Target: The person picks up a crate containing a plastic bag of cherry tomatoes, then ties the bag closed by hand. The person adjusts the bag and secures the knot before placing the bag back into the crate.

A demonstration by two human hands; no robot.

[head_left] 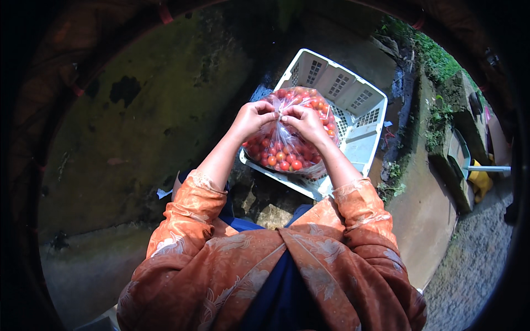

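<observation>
A clear plastic bag [284,155] full of small red tomatoes, a few more orange, rests inside a white plastic crate [361,132] with slotted walls. At the bag's gathered neck, my left hand [255,118] pinches the plastic from the left. My right hand [305,121] pinches it from the right, fingertips almost meeting the left ones. Folds of plastic run down from between the two hands. Whether the neck is knotted or only bunched cannot be made out under the fingers.
The crate stands on a damp, stained concrete floor [138,143]. On the right runs a low concrete ledge [425,149] with green plants [439,55]. Beyond it lie a long-handled pale green tool [464,160] and a yellow item [481,185].
</observation>
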